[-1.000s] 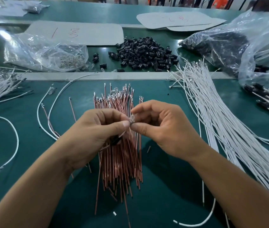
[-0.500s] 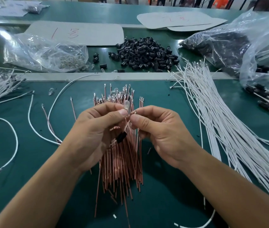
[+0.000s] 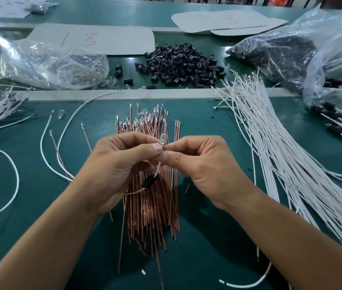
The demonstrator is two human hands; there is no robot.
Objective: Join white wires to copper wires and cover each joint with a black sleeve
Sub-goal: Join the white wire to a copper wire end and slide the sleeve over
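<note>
White insulated wire point(image 3: 158, 168), carrying a short black plastic sleeve point(image 3: 149, 181), is pinched at its upper end by the left hand point(image 3: 119, 166) and right hand point(image 3: 205, 164) above a copper wire bundle point(image 3: 151, 216) on the green bench mat point(image 3: 212, 248).

The green bench point(image 3: 207, 248) is divided by a pale strip point(image 3: 165, 94) into a near and a far section.

Near section:
- centre: bundle of copper wires point(image 3: 151, 216)
- right: fanned white wires point(image 3: 281, 153)
- left: a few loose white leads point(image 3: 44, 147)

Far section:
- centre: pile of black sleeves point(image 3: 182, 63)
- left: clear bag point(image 3: 57, 63) of small metal parts
- behind the pile: marked white card point(image 3: 103, 38)
- right: large plastic bags point(image 3: 291, 45)
</note>
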